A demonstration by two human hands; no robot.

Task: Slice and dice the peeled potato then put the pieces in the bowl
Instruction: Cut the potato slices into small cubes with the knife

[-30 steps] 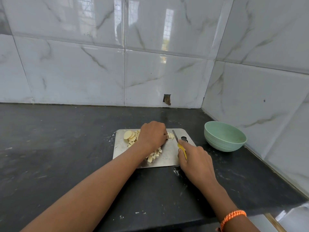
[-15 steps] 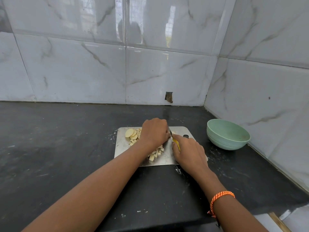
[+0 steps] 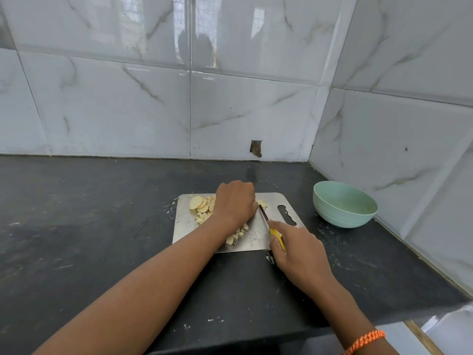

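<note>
Steel board half under hands

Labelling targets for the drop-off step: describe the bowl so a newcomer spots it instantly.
Start at the dark countertop where the two marble-tiled walls meet in a corner. Right of the steel cutting board, against the right-hand wall, stands the bowl. It is the only pale green, round, deep vessel there, apart from the board, with no potato pieces visible inside.

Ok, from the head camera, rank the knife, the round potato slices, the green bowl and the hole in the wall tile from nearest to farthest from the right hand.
1. Knife: gripped in the right hand.
2. Bowl: right of the board, up and away from the hand.
3. Potato slices: board's far left corner, past the left hand.
4. Hole: low on the back wall.
</note>
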